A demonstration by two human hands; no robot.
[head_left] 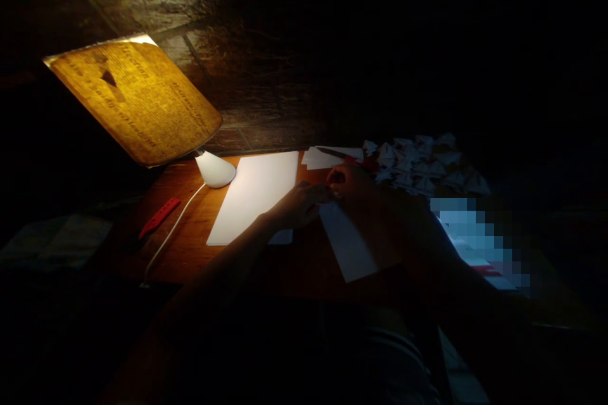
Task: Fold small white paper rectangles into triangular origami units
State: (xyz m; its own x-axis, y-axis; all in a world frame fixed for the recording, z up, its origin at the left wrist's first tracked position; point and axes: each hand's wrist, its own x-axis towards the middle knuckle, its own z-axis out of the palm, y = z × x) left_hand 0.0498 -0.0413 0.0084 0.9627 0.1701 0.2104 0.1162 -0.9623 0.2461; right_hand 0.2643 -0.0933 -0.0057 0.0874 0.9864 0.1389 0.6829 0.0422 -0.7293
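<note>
In dim lamp light my left hand (299, 204) and my right hand (349, 182) meet at the top end of a long white paper strip (349, 243) lying on the wooden table (190, 247). Both hands have their fingers curled and pinched on the strip's upper edge. A larger white sheet (254, 196) lies just left of my left hand. Behind my right hand sit a few small paper pieces (316, 158) with scissors (351, 158) on them, their handles red.
A small white lamp (215, 169) stands at the back left, its cord (171, 234) running forward. A newspaper sheet (137, 98) leans over it. A red strip-like tool (159, 217) lies left. Several folded white paper shapes (418, 164) are heaped at the back right.
</note>
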